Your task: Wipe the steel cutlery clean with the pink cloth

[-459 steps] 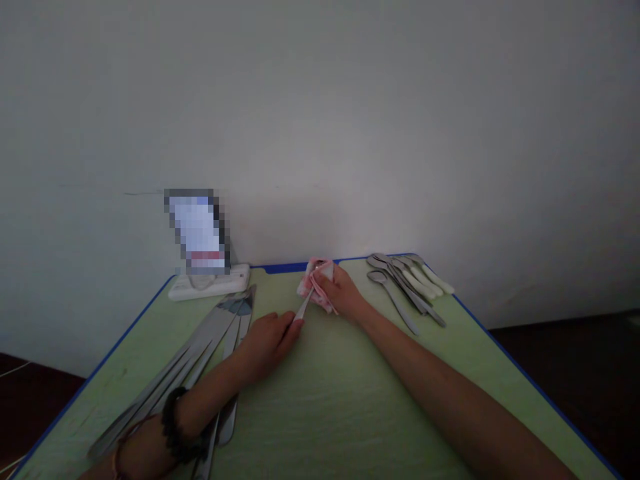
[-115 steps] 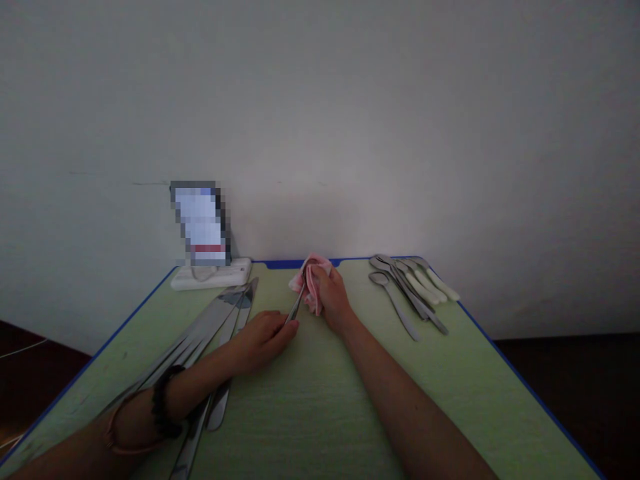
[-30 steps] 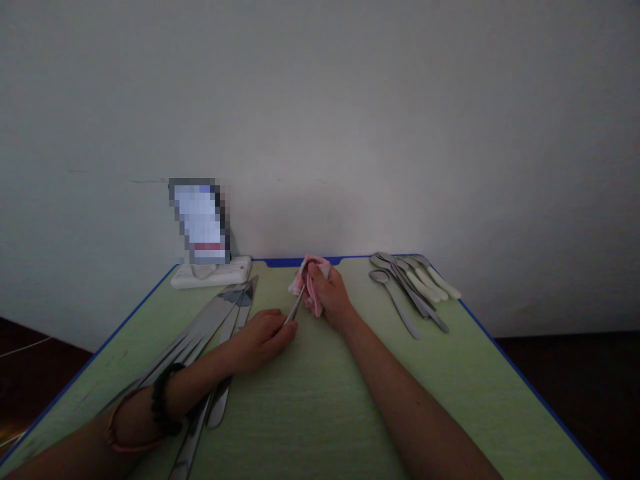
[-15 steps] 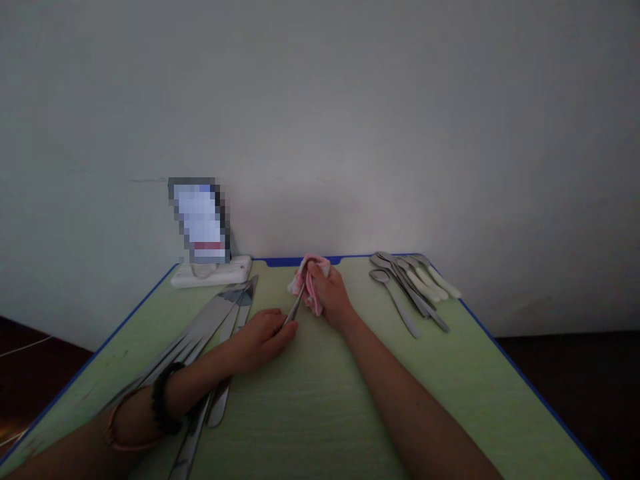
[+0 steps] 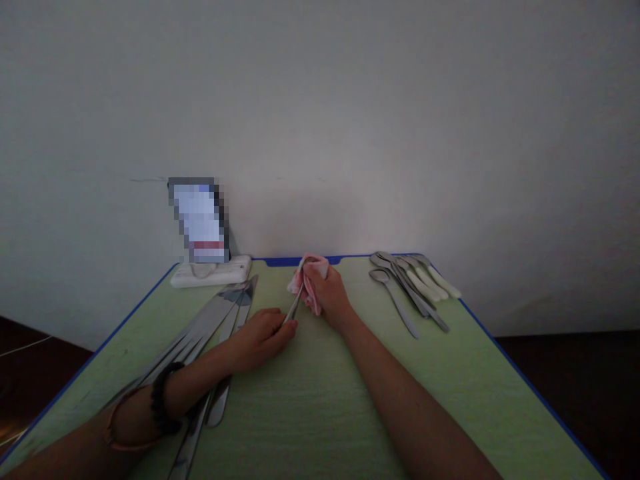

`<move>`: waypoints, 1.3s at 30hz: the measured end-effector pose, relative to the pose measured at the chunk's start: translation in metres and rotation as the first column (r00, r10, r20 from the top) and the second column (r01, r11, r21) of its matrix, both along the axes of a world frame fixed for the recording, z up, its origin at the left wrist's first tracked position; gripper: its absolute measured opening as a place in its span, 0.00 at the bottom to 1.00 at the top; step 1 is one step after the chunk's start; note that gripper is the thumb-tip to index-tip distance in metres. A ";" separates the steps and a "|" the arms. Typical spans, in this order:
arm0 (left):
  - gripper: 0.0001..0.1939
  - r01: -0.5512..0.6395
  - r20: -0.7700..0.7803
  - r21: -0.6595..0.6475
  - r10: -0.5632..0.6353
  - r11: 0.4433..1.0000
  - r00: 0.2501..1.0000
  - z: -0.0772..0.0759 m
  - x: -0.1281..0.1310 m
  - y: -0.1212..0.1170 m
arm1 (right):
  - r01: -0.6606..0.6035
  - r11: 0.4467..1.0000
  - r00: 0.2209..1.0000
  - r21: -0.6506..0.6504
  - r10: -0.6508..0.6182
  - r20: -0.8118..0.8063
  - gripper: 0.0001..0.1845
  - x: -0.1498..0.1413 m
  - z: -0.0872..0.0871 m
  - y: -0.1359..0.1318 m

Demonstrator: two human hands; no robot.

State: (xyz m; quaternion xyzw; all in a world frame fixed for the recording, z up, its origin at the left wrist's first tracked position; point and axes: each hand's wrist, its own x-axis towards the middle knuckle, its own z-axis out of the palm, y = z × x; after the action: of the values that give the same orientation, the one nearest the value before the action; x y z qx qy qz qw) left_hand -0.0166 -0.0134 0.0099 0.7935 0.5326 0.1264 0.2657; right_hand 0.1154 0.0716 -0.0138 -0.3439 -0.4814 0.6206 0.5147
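Note:
My left hand [image 5: 263, 339] rests on the green table [image 5: 320, 400] and pinches the handle end of a metal spoon [image 5: 294, 308]. The spoon slants up to the right into a pink cloth [image 5: 303, 283]. My right hand [image 5: 327, 297] is closed around that cloth, which wraps the spoon's far end and hides it. A dark bead bracelet and a pink band sit on my left wrist.
Several long metal knives [image 5: 205, 327] lie fanned at the left, partly under my left forearm. Several spoons [image 5: 407, 283], some with white handles, lie at the back right. A blurred-out object [image 5: 200, 220] stands on a white base [image 5: 210, 272] against the wall.
Over the last second my right hand and the cloth shifted only slightly along the spoon. My left hand stays put. Earlier, a white-handled piece was in the cloth.

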 end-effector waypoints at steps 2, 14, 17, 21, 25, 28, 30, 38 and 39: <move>0.20 0.003 -0.013 0.001 -0.003 1.000 1.000 -0.001 0.000 0.001 | 0.025 0.999 0.999 0.029 -0.026 0.027 0.17 -0.001 -0.001 0.000; 0.18 0.032 -0.151 0.102 -0.017 0.994 0.988 -0.004 0.001 0.000 | 0.141 0.987 0.984 0.074 -0.148 0.102 0.18 -0.004 0.003 -0.003; 0.19 0.027 -0.116 0.091 -0.017 0.995 0.993 -0.006 0.000 0.001 | 0.106 0.991 0.993 0.078 -0.110 0.049 0.17 -0.003 0.001 -0.002; 0.19 -0.009 -0.073 0.076 0.015 0.997 0.997 -0.007 0.000 0.002 | 0.103 0.992 0.994 0.066 -0.102 -0.029 0.16 -0.004 0.000 -0.001; 0.19 -0.020 -0.046 0.050 0.022 0.999 0.999 -0.005 0.001 0.002 | 0.069 0.997 0.986 0.033 -0.064 -0.155 0.16 -0.004 0.002 -0.003; 0.20 -0.020 -0.045 0.037 0.022 0.999 0.999 -0.002 0.002 0.001 | 0.032 0.999 0.975 -0.012 -0.034 -0.221 0.15 -0.004 0.004 -0.003; 0.20 -0.034 -0.046 0.034 0.035 0.999 0.998 -0.001 0.003 0.000 | 0.000 0.999 0.966 -0.042 -0.011 -0.257 0.15 -0.003 0.004 -0.001; 0.19 -0.067 -0.040 0.017 0.068 0.998 0.997 0.001 0.004 -0.001 | -0.143 0.984 0.934 -0.108 0.098 -0.343 0.21 0.005 0.002 0.005; 0.19 -0.060 -0.043 0.024 0.061 0.998 0.997 0.001 0.004 -0.001 | -0.168 0.980 0.926 -0.105 0.121 -0.357 0.23 0.006 0.001 0.005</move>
State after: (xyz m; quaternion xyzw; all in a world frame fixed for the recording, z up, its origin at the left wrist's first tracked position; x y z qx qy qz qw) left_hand -0.0127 -0.0142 0.0105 0.7825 0.5608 0.1230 0.2408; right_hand 0.1212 0.0766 -0.0123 -0.2257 -0.3641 0.7387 0.5203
